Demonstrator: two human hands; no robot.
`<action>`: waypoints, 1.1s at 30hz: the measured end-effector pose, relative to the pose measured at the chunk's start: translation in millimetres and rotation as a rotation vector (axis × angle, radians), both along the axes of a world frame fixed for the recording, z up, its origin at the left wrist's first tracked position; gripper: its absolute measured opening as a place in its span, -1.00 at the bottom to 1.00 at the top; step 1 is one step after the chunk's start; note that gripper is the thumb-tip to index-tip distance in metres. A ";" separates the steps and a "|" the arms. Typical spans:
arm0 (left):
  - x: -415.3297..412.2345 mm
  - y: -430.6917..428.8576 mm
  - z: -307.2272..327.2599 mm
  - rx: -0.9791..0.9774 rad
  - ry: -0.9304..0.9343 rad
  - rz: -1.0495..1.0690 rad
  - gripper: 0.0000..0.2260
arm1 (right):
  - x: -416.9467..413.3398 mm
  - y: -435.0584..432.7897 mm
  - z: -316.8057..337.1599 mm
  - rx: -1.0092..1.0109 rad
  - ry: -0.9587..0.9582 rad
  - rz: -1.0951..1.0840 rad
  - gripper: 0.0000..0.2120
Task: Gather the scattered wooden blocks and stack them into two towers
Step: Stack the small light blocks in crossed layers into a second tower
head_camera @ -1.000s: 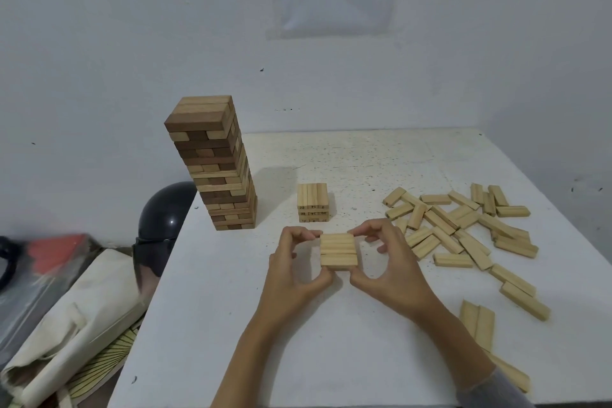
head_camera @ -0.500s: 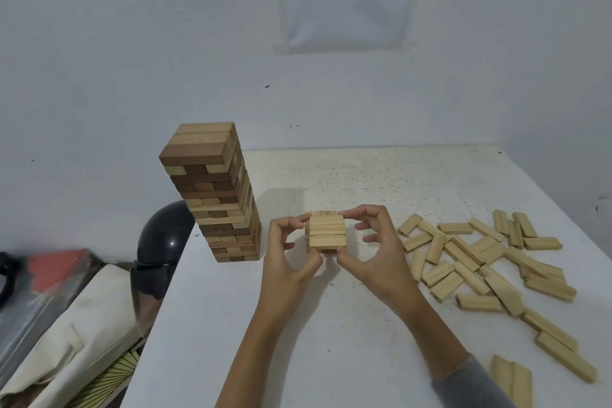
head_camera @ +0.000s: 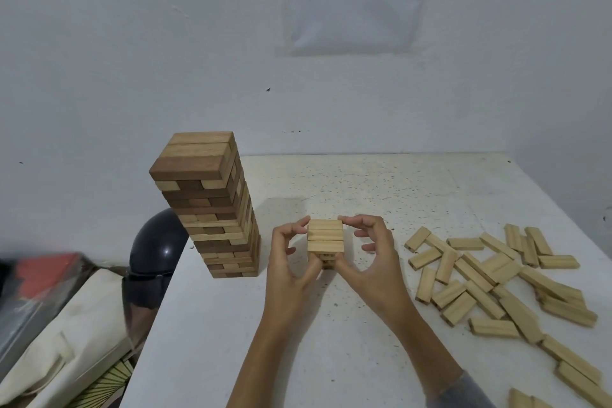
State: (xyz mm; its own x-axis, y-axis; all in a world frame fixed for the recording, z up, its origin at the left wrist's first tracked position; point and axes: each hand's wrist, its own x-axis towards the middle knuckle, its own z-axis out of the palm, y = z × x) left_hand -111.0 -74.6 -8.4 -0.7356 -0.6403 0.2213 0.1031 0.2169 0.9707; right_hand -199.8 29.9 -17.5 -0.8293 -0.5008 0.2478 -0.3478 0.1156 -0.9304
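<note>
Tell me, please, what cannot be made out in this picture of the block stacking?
All in the head view:
- Small stack: the left hand and right hand that pinch it hide its lower layers, so no layer count.
- Loose blocks: cut off by the right and bottom edges.
- Paper on the wall: top cut off; part of its print blurred.

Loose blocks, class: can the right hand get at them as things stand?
Likely yes, once it lets go: the right hand and left hand pinch a block layer; only bare table lies between it and the loose blocks.
</note>
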 end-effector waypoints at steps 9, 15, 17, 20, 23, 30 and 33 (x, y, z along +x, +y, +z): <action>-1.6 7.2 -3.7 0.062 0.044 0.017 -0.70 | 2.8 0.3 -0.4 -0.029 -0.054 0.020 -0.51; -8.3 12.9 -12.6 0.536 0.116 0.001 -0.64 | 15.0 -7.1 -7.5 -0.242 -0.362 -0.052 -0.54; -11.5 17.9 -11.0 0.630 0.141 -0.036 -0.66 | 22.4 -13.2 -8.6 -0.245 -0.453 -0.025 -0.56; -14.7 24.5 -7.9 0.710 0.150 -0.096 -0.57 | 30.2 -20.6 -9.1 -0.227 -0.494 0.007 -0.54; -14.4 28.4 -4.5 0.714 0.146 -0.136 -0.62 | 33.6 -26.9 -8.7 -0.207 -0.489 0.029 -0.46; -14.6 26.8 -7.8 0.680 0.141 -0.134 -0.46 | 35.1 -33.2 -13.5 -0.184 -0.484 0.030 -0.23; -16.3 27.0 -9.5 0.698 0.157 -0.128 -0.49 | 34.3 -33.4 -14.5 -0.187 -0.484 0.030 -0.26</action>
State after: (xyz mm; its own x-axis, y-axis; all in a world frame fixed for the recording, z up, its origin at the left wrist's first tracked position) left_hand -127.3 -47.6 -17.9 -0.8072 -0.5820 -0.0981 0.2359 -0.4705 0.8503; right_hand -165.5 -3.5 -32.0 -0.8574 -0.5095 -0.0729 0.1268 -0.0718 -0.9893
